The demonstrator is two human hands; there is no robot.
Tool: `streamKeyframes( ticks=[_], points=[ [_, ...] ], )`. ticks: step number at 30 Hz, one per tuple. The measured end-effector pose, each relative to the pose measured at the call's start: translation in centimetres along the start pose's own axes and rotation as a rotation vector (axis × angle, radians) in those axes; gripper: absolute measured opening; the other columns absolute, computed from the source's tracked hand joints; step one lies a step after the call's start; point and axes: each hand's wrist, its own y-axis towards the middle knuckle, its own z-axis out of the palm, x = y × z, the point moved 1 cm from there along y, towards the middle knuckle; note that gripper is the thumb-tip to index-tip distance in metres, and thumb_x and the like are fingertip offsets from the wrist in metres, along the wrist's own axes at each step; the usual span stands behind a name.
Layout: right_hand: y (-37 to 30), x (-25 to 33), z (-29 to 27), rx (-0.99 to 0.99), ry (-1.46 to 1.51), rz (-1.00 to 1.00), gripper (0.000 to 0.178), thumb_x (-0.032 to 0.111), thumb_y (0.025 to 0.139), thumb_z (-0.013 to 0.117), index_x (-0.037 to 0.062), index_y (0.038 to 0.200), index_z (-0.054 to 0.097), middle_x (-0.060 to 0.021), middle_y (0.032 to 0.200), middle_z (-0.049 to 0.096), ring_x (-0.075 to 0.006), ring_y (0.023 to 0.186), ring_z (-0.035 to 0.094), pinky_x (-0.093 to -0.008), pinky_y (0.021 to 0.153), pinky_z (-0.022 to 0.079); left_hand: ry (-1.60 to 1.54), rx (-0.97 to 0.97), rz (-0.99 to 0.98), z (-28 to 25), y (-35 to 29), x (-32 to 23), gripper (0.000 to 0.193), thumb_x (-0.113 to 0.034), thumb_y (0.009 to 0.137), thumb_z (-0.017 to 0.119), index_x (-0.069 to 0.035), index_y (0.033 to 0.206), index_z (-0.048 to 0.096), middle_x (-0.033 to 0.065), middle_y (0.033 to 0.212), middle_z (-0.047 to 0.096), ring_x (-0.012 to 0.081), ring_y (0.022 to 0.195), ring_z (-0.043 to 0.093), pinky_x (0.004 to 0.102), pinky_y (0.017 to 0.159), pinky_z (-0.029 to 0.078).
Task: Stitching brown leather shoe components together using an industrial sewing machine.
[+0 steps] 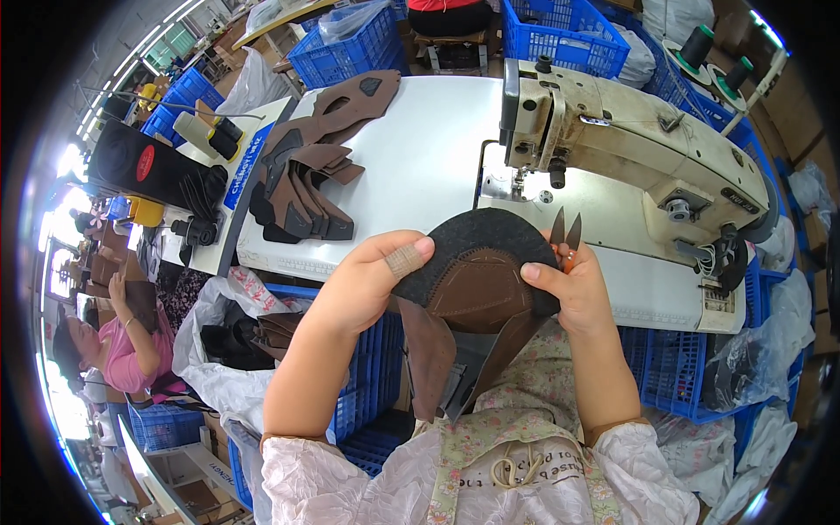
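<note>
Between my hands hangs a brown shoe upper [472,293] with a wide black edge, its stitched toe part facing up and its two brown side flaps pointing down. My left hand [372,276] pinches the black edge on the left; beige tape wraps its thumb. Gripping the opposite edge, my right hand [573,293] also holds small thread snips [567,234], blades pointing up. The upper is held over the near edge of the white sewing table [420,131]. Just beyond it stands a sewing machine [630,140], whose needle area is apart from the upper.
Several brown upper pieces [315,166] lie piled on the table's left part. Blue crates [346,52] stand behind it, and others sit below. A plastic-lined crate [223,350] of dark pieces is at my left. Thread cones [696,48] stand back right. A co-worker [131,341] sits far left.
</note>
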Motion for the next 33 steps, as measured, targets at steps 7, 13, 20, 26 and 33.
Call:
streamKeyframes(
  ticks=[7,13,20,26,33],
  points=[
    [0.1,0.2,0.2,-0.001,0.003,-0.013,0.051,0.003,0.079,0.083,-0.0055,0.125,0.062,-0.0107,0.115,0.068,-0.0153,0.104,0.063,-0.0312,0.096,0.051,0.007,0.0,-0.008,-0.1,0.1,0.0,0.034,-0.024,0.1,0.065,0.006,0.114,0.07,0.0065,0.11,0.07,0.0134,0.105,0.059,0.03,0.097,0.044],
    [0.2,-0.2,-0.2,-0.009,0.004,0.001,0.051,0.004,0.079,0.083,-0.0055,0.125,0.062,-0.01,0.115,0.068,-0.015,0.104,0.063,-0.0309,0.095,0.051,0.022,-0.028,-0.011,-0.5,0.4,0.5,0.035,-0.026,0.099,0.067,0.005,0.113,0.07,0.004,0.107,0.068,0.0122,0.104,0.057,0.029,0.097,0.041],
    [0.1,0.1,-0.1,-0.011,0.037,0.001,0.047,0.005,0.081,0.082,-0.0058,0.122,0.062,-0.0085,0.11,0.069,-0.0133,0.099,0.064,-0.0301,0.092,0.052,0.093,-0.061,0.003,0.9,-0.1,-1.1,0.031,-0.024,0.096,0.07,0.005,0.109,0.07,0.0011,0.102,0.069,0.0126,0.098,0.06,0.0297,0.093,0.045],
    [-1.4,0.3,0.4,0.011,-0.041,-0.072,0.038,0.002,0.084,0.079,-0.0038,0.119,0.065,-0.0056,0.1,0.071,-0.0117,0.086,0.066,-0.0269,0.078,0.054,0.719,-0.004,0.214,0.9,-1.5,-1.0,0.02,-0.006,0.083,0.077,0.001,0.099,0.067,0.0042,0.091,0.07,0.0146,0.084,0.064,0.0285,0.077,0.051],
    [-3.6,3.5,2.5,0.577,-0.615,-0.932,0.028,0.004,0.072,0.074,0.0078,0.1,0.076,-0.0064,0.095,0.072,-0.0195,0.08,0.071,-0.0275,0.053,0.052,1.166,-0.05,0.996,0.1,-3.3,1.6,0.026,-0.013,0.065,0.074,-0.008,0.088,0.064,0.0047,0.091,0.067,0.0266,0.084,0.068,0.0386,0.074,0.052]
  ],
)
